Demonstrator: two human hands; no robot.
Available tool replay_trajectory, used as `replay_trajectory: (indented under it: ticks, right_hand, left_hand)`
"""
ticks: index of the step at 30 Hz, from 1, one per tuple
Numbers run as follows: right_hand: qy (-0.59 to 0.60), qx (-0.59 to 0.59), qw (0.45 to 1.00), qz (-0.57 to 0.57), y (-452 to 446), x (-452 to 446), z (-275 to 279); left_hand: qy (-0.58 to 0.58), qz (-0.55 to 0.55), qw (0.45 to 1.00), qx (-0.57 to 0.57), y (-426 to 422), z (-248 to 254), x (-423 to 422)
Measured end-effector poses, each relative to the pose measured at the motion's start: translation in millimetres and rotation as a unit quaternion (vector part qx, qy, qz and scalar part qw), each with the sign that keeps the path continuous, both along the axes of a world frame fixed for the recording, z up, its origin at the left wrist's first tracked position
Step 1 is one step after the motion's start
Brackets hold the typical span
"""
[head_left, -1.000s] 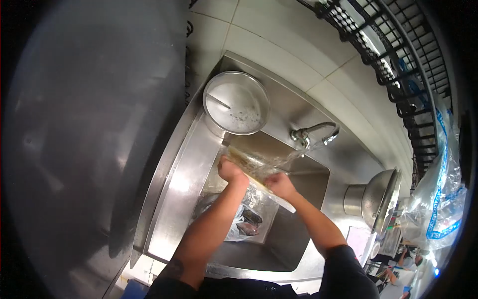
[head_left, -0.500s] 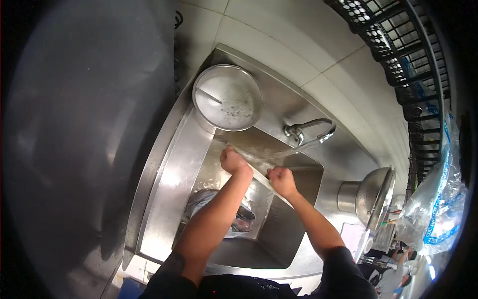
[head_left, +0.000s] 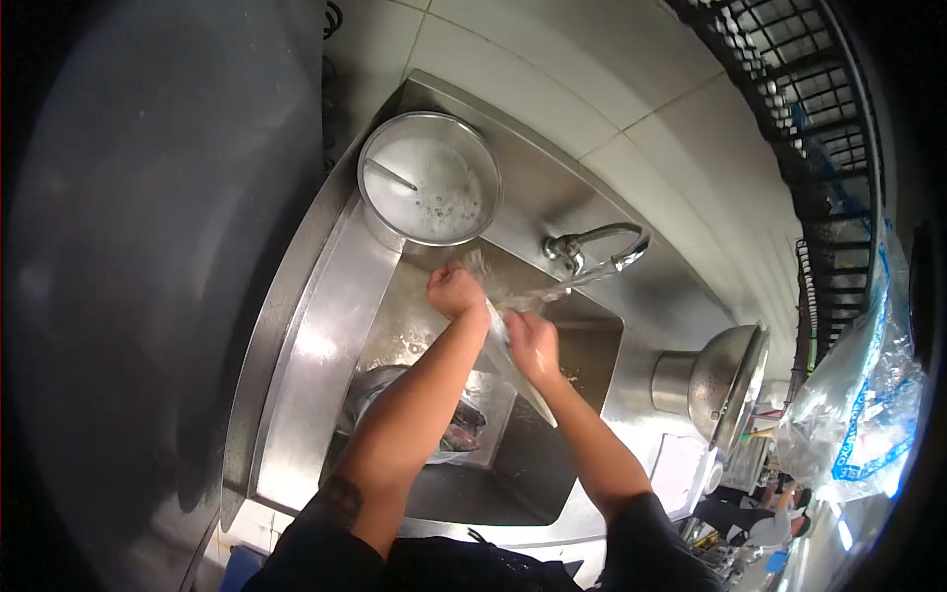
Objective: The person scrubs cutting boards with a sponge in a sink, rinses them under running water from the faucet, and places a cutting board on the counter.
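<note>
Stainless steel forms the round, deep bowl (head_left: pixel 430 178) at upper left, which holds a pale, bubbly liquid and a rod-like utensil; standing close by the edge of the rectangular steel sink (head_left: pixel 584 380), it could be jolted by a stray knock or take in splashed water. Below it, on the sink floor, lies a thin, greyish plastic bag (head_left: pixel 373 383) with dark and pinkish contents (head_left: pixel 464 428); anything dropped from above might strike it. The left hand (head_left: pixel 455 291) is clenched at the upper end of a long, pale, flat board (head_left: pixel 507 362), which is tilted over the basin. The right hand (head_left: pixel 534 345) has its fingers bent against the board's side; whether they grip it or another item cannot be told. Wet skin on a smooth, wet surface could let the board slip. At right, a curved chrome tap (head_left: pixel 560 248) sends a stream of water (head_left: pixel 584 284) towards the hands; a change in the board's angle might deflect spray over the rim, towards the wide, metal, footed vessel (head_left: pixel 725 385) beyond.
</note>
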State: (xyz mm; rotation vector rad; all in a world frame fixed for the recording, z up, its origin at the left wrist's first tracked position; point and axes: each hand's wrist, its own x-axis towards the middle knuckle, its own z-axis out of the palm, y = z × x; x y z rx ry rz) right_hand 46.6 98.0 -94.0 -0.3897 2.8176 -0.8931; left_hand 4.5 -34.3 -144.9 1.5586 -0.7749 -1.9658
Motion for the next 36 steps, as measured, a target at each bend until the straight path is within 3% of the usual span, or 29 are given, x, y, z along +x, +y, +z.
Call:
replay_trajectory:
  ticks: [1,2,3,4,5,6,7,9,10,11,12,14,15,18,21,23,25,26,28,29,32,34,36]
  right_hand:
    - [0.144,0.056,0.98,0.125,-13.7,-19.3,-23.2]
    - [0.281,0.108,0.922,0.242,-27.6,-36.3,-44.9]
    - [0.006,-0.033,0.991,0.126,-52.4,-46.1,-37.3]
    - [-0.267,-0.169,0.949,-0.002,-67.0,-48.9,-25.6]
    - [-0.267,-0.172,0.948,-0.006,-60.0,-36.0,-27.4]
    - [-0.183,-0.159,0.969,0.049,-49.2,-13.5,-29.5]
    - [-0.099,-0.143,0.979,0.108,-39.5,12.7,-30.7]
    - [-0.06,-0.132,0.974,0.176,-4.1,78.9,-22.5]
    - [-0.016,-0.095,0.972,0.214,13.8,111.3,-33.6]
    - [-0.061,-0.098,0.977,0.179,19.7,135.5,-39.7]
    - [-0.061,-0.101,0.976,0.185,8.3,132.8,-57.9]
    - [0.072,-0.082,0.991,0.072,-24.5,132.2,-102.1]
    - [0.074,-0.084,0.993,0.042,-45.2,113.5,-108.9]
    - [0.012,-0.055,0.998,0.031,-91.0,48.0,-138.5]
    - [-0.023,0.019,1.0,-0.003,-108.7,51.2,-144.6]
    - [-0.043,-0.008,0.996,0.081,-98.8,94.2,-128.6]
    - [-0.057,-0.142,0.977,0.146,-83.4,134.0,-65.5]
    - [-0.056,-0.139,0.978,0.148,-77.6,141.3,-57.7]
    - [-0.169,-0.017,0.972,0.164,-71.4,143.9,-54.6]
    - [-0.169,0.029,0.977,0.127,-75.5,129.8,-70.2]
    - [-0.098,0.122,0.981,0.117,-71.7,67.3,-187.0]
    - [-0.114,0.161,0.976,0.097,-71.7,39.8,-244.1]
    - [-0.114,0.22,0.966,0.078,-71.5,20.0,-267.6]
  left_hand:
    - [-0.006,-0.001,1.0,-0.005,-3.3,-2.1,4.9]
    - [0.001,-0.016,1.0,-0.007,-9.8,-4.7,11.4]
    - [0.007,-0.035,0.999,-0.008,-12.2,-4.9,20.8]
    - [0.003,-0.041,0.999,-0.011,-8.7,0.1,31.7]
    - [-0.014,-0.095,0.995,-0.024,-3.8,9.7,43.2]
    - [-0.029,-0.144,0.988,-0.035,0.1,16.1,54.0]
    - [0.021,-0.257,0.965,0.049,-8.9,-14.2,71.3]
    - [0.016,-0.246,0.935,0.253,-22.2,-20.6,108.6]
    - [0.047,-0.206,0.936,0.282,-16.0,-36.9,127.1]
    - [0.078,-0.168,0.933,0.309,-8.7,-53.1,142.0]
    - [0.08,-0.163,0.935,0.305,-7.8,-46.1,153.2]
    - [0.012,-0.251,0.961,0.111,-2.9,-39.7,180.8]
    - [0.09,-0.239,0.955,0.152,-3.0,-60.3,192.9]
    - [-0.033,-0.25,0.952,0.172,-36.5,-18.9,206.6]
    - [-0.04,-0.219,0.962,0.156,-42.7,-19.2,221.8]
    - [-0.02,-0.184,0.973,0.135,-50.3,-14.3,219.1]
    - [-0.045,-0.166,0.97,0.174,-54.2,-25.6,224.8]
    - [-0.043,-0.164,0.97,0.176,-52.7,-21.4,227.8]
    - [-0.09,-0.146,0.967,0.188,-51.9,-12.8,233.6]
    - [-0.179,-0.255,0.94,0.141,-46.9,-53.6,249.3]
    - [-0.125,-0.192,0.956,0.181,-29.5,-59.4,285.9]
    - [-0.101,-0.202,0.955,0.194,-32.4,-30.1,299.7]
    - [-0.066,-0.213,0.952,0.208,-33.6,-7.5,295.2]
